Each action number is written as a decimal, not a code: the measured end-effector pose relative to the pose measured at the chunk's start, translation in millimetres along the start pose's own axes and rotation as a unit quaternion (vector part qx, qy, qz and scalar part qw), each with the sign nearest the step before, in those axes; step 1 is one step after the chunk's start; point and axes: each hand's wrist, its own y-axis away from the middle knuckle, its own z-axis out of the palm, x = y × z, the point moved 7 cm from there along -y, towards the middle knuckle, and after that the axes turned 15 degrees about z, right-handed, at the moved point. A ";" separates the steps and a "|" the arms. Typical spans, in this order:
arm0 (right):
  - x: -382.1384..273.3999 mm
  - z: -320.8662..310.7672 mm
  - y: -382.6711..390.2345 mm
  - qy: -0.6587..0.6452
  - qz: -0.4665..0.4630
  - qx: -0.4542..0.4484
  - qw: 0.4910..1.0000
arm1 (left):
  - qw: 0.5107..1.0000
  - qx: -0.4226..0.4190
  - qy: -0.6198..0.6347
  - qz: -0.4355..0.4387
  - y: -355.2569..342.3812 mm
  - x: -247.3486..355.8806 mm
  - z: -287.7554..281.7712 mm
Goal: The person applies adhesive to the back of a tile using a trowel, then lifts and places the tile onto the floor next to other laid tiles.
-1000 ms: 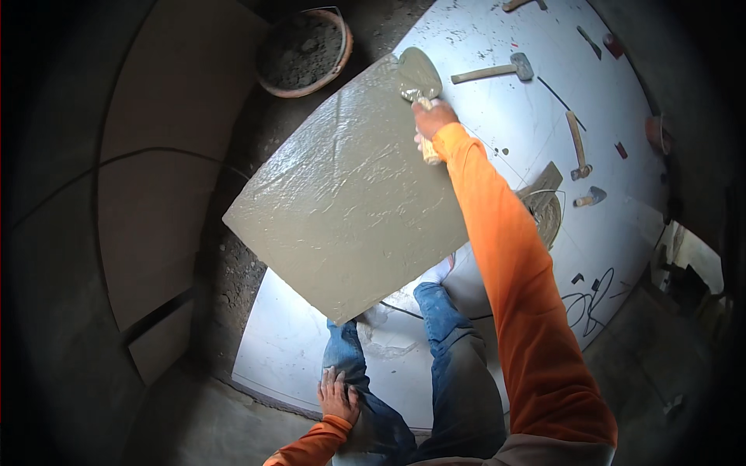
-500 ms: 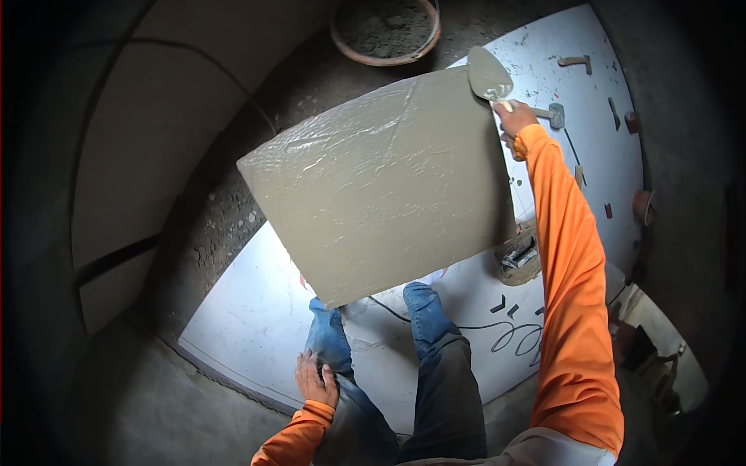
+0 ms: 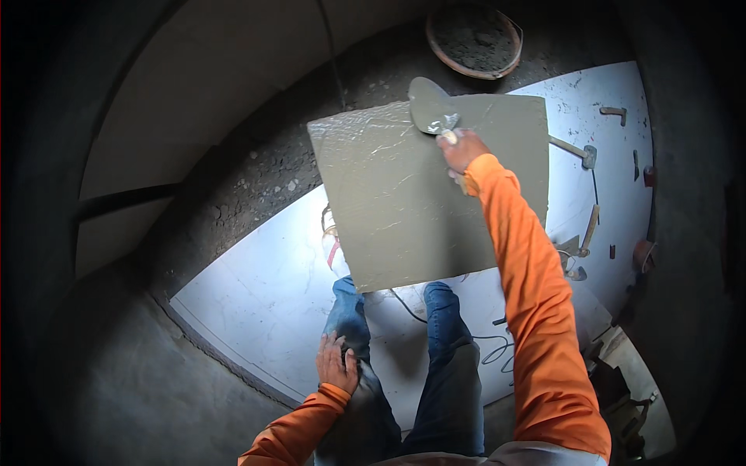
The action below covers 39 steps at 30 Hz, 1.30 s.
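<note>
Grey-brown and glossy toward its far left part, a coated panel lies below and around the grip position, its long sides running left to right. The right hand closes around the handle of a rounded trowel, fingers wrapped and thumb forward. The blade points ahead and left of the grip; its tip reaches past the panel's far edge. Whether the blade contacts the coating cannot be told from this angle. An orange sleeve extends from the grip back toward the lower right, over the panel's near right corner.

The left hand is located behind and to the left of the grip. It rests palm down on the left trouser leg, fingers slightly spread, holding nothing.

Surrounding items, referenced to the right-hand grip:

- Ahead, beyond the panel: a round bucket with a reddish rim, containing dark, crumbly material.
- Right, beside the panel: a mallet, its handle directed toward the panel edge.
- Right and farther back: a hammer with a wooden handle.
- Far right and slightly ahead: an L-shaped tool.
- Behind and slightly right: a looped black cable.
- Behind and left: a white shoe with a red stripe, just beside the panel.

A white marbled surface extends under these tools and the shoe.
</note>
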 end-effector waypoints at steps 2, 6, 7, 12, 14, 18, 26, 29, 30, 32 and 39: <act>-36.7 27.1 22.7 0.008 0.031 -0.067 0.997 | 1.000 0.015 0.022 0.008 2.2 -5.3 -3.0; -91.7 83.9 22.5 0.045 -0.019 -0.029 0.998 | 0.998 0.035 0.049 0.004 4.2 -18.0 -9.9; -103.3 97.7 22.4 0.055 -0.033 -0.025 0.998 | 0.998 0.037 0.054 0.004 4.2 -20.0 -12.2; -161.1 167.0 80.1 -0.008 0.010 -0.204 0.979 | 0.996 0.047 0.068 -0.025 11.6 -40.7 -19.7; -169.1 181.8 91.9 -0.039 -0.022 -0.226 0.973 | 0.995 0.055 0.081 -0.030 13.7 -46.0 -21.1; -155.5 177.4 70.1 0.021 -0.232 0.063 0.970 | 0.991 0.072 0.111 -0.021 13.5 -52.0 -25.8; -155.7 119.0 69.2 0.266 -0.175 0.163 0.934 | 0.986 0.083 0.145 -0.020 25.3 -67.3 -22.4; -162.0 117.4 81.4 0.333 -0.180 0.148 0.914 | 0.986 0.079 0.146 -0.034 30.9 -68.8 -22.4; -162.1 117.8 88.4 0.355 -0.190 0.139 0.905 | 0.985 0.083 0.148 -0.040 33.1 -68.7 -23.2; -145.2 125.4 93.6 0.334 -0.146 0.065 0.929 | 0.984 0.088 0.147 -0.046 36.7 -69.1 -18.8; -35.6 186.0 152.0 0.476 -0.196 0.022 0.857 | 0.989 0.084 0.103 -0.060 61.6 -75.6 -6.6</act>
